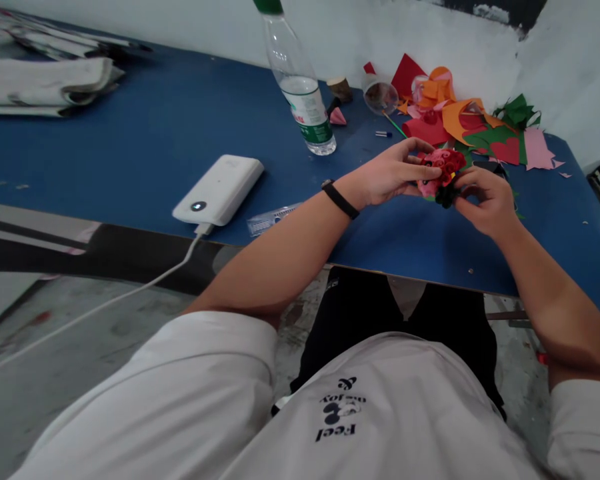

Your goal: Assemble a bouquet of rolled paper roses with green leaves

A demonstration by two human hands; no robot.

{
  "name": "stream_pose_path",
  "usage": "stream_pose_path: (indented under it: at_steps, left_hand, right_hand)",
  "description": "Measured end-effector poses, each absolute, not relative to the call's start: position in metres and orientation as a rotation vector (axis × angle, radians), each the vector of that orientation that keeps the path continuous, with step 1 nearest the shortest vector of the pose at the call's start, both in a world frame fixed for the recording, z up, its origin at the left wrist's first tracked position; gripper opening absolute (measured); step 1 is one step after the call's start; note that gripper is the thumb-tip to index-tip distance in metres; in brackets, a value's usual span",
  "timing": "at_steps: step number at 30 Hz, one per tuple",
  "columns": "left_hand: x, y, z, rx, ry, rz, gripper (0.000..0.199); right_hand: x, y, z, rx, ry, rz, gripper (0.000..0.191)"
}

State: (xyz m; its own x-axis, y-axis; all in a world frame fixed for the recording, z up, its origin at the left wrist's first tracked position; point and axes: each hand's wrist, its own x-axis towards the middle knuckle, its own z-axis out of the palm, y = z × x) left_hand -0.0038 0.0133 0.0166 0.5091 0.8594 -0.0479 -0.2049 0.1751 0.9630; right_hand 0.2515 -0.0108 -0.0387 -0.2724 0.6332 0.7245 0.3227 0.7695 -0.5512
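A small bundle of red and pink paper flowers (pixel 441 167) with dark green parts beneath is held up over the blue table's right half. My left hand (pixel 393 172), with a black band at the wrist, grips the bundle from the left, its thumb across the front. From the right, my right hand (pixel 485 197) pinches the dark green lower part between thumb and fingers. Behind the hands lie cut paper pieces in red, orange, green and pink (pixel 497 141). A dark flat object, partly hidden, is just behind my right hand.
On the blue table (pixel 145 153) stand a water bottle (pixel 307 110) and a clear cup (pixel 380 97). A white power bank (pixel 220 190) with a cable lies near the front edge, beside a clear plastic packet (pixel 270 219). Newspapers (pixel 40 83) lie far left.
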Motion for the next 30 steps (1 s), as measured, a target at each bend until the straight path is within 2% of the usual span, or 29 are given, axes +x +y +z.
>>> stream_pose_path:
  at_steps: [3, 9, 15, 20, 24, 30]
  left_hand:
    - [-0.003, 0.017, 0.011, 1.15, 0.711, 0.869, 0.044]
    - [-0.001, 0.021, 0.003, 1.168, 0.716, 0.855, 0.052]
    - [-0.003, 0.017, 0.007, 1.169, 0.72, 0.802, 0.063]
    - [-0.004, 0.017, 0.007, 1.167, 0.712, 0.764, 0.06]
    - [-0.005, 0.021, 0.004, 1.17, 0.682, 0.725, 0.058]
    - [-0.009, 0.029, -0.004, 1.191, 0.611, 0.629, 0.055]
  right_hand:
    - [0.247, -0.017, -0.032, -0.728, -1.958, 0.332, 0.005]
    - [0.239, -0.019, -0.032, -0.822, -1.972, 0.263, 0.026]
    - [0.242, -0.018, -0.033, -0.855, -1.903, 0.207, 0.027]
    - [0.241, -0.023, -0.031, -0.821, -1.876, 0.169, 0.026]
    - [0.242, -0.025, -0.034, -0.902, -1.873, 0.122, 0.033]
    - [0.243, -0.027, -0.034, -0.897, -1.928, 0.228, 0.042]
